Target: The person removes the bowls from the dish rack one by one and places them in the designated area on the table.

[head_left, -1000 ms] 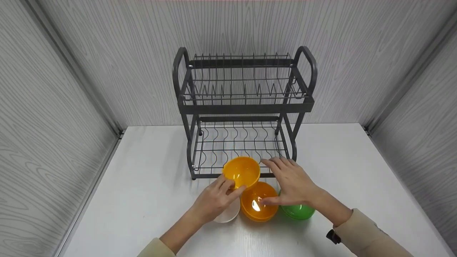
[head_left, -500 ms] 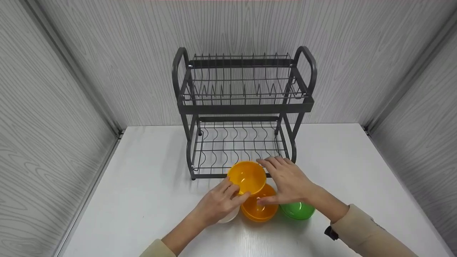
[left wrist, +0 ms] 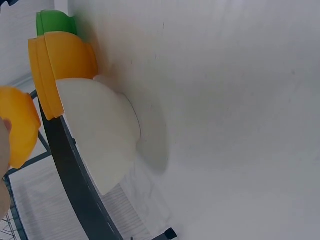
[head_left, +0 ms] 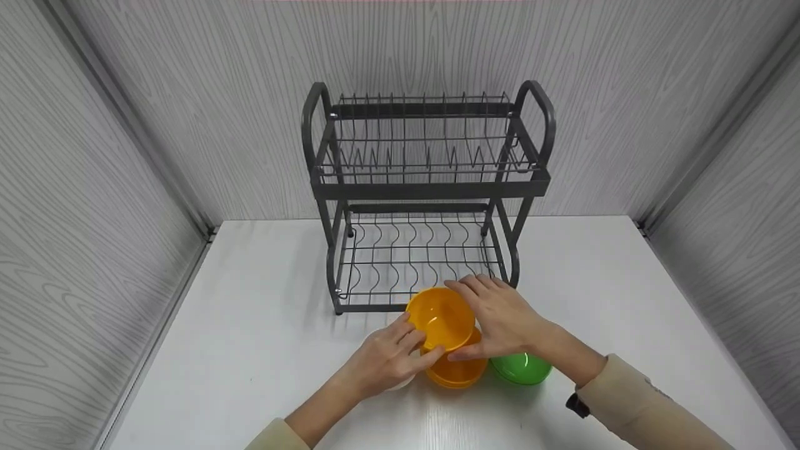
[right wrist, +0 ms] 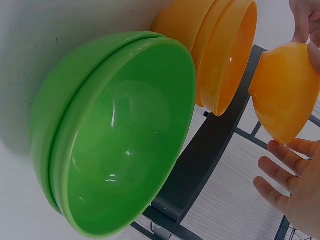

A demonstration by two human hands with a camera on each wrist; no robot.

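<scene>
An orange bowl (head_left: 445, 322) is held up in front of the rack, tilted with its inside toward the head camera. My left hand (head_left: 386, 357) pinches its near left rim between thumb and fingers. On the bowl's right side is my right hand (head_left: 505, 319), thumb and fingers spread apart. In the right wrist view its fingertips are right at the edge of the held bowl (right wrist: 286, 92). Below the held bowl stands a stack of orange bowls (head_left: 456, 376). A white bowl (left wrist: 97, 127) stands left of that stack, mostly hidden by my left hand in the head view.
Stacked green bowls (right wrist: 125, 145) stand right of the orange stack, partly behind my right wrist in the head view. Behind the bowls stands a dark two-tier dish rack (head_left: 431, 190) on the white table (head_left: 262, 362). Wood-grain panels (head_left: 431, 44) enclose the back and sides.
My left hand has moved the orange bowl right and a little nearer, over the orange stack. The right hand has shifted slightly left, and the bowl now reaches between its thumb and fingers.
</scene>
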